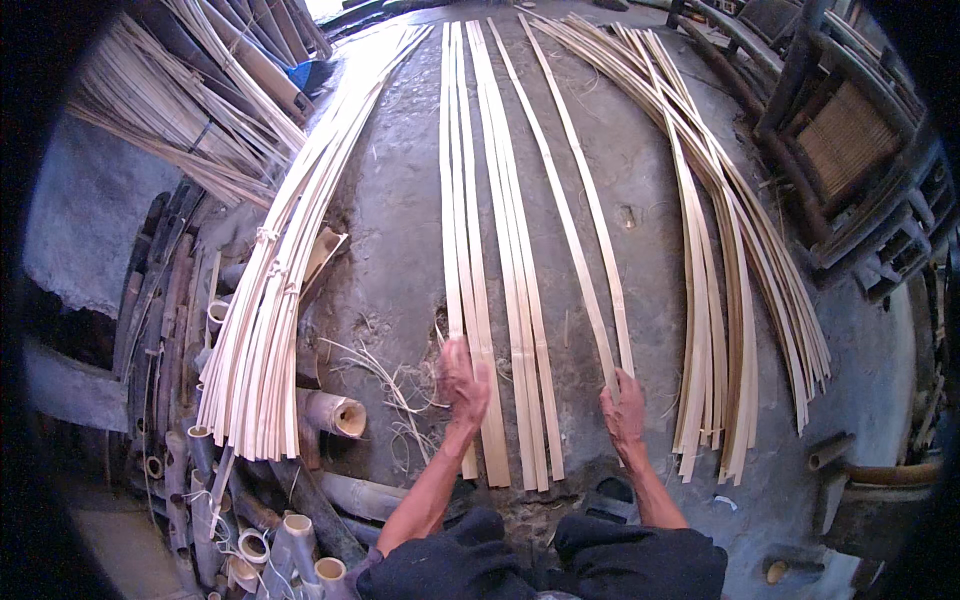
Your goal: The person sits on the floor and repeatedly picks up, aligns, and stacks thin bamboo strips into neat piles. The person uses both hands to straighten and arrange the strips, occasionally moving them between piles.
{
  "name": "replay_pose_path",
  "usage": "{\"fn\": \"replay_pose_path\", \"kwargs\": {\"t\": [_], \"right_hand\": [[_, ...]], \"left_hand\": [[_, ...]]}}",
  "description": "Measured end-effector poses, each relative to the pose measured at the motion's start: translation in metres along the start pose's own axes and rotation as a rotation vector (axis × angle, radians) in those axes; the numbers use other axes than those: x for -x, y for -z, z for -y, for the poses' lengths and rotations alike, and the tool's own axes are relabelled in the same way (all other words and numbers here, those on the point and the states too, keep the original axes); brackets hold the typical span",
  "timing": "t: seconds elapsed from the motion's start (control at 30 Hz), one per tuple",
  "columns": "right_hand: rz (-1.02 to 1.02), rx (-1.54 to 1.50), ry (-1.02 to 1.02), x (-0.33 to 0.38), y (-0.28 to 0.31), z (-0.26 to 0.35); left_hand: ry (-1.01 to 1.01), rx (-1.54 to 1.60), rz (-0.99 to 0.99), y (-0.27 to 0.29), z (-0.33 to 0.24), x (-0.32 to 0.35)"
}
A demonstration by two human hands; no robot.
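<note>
Long pale bamboo strips (515, 250) lie side by side on the floor in front of me, running away toward the far end. My left hand (463, 385) is closed over the leftmost strips (453, 250), near their close ends; its fingers are slightly blurred. To the right, two separate strips (594, 240) run into my right hand (622, 408), whose fingers are wrapped round their near ends. Between my hands, several strips lie flat and untouched, their near ends reaching past my hands toward my knees.
A tied bundle of strips (285, 290) slants along the left. Looser strips (715, 330) lie on the right, some crossing. Bamboo tubes (335, 413) and poles crowd the lower left, near curly shavings (395, 390). A dark chair with a woven panel (838, 140) stands far right.
</note>
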State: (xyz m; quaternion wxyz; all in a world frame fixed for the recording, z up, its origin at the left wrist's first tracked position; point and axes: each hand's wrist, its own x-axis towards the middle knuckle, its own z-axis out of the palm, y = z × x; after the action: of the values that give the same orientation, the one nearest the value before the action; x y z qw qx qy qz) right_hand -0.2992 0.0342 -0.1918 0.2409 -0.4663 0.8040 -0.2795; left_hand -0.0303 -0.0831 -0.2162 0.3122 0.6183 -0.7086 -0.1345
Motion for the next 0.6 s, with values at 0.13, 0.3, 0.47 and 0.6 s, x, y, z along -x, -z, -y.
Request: {"fn": "replay_pose_path", "kwargs": {"t": [0.13, 0.3, 0.47, 0.6], "right_hand": [[-0.083, -0.060, 0.241, 0.020, -0.011, -0.012], [-0.039, -0.094, 0.260, 0.032, -0.043, -0.002], [0.088, -0.054, 0.190, 0.036, -0.058, 0.004], [0.118, -0.019, 0.227, 0.036, -0.061, 0.003]], "left_hand": [[-0.293, -0.062, 0.239, -0.037, -0.043, 0.025], [-0.423, -0.210, 0.469, -0.067, -0.051, 0.050], [-0.455, -0.188, 0.461, -0.068, -0.049, 0.054], [-0.453, -0.190, 0.481, -0.069, -0.050, 0.052]]}}
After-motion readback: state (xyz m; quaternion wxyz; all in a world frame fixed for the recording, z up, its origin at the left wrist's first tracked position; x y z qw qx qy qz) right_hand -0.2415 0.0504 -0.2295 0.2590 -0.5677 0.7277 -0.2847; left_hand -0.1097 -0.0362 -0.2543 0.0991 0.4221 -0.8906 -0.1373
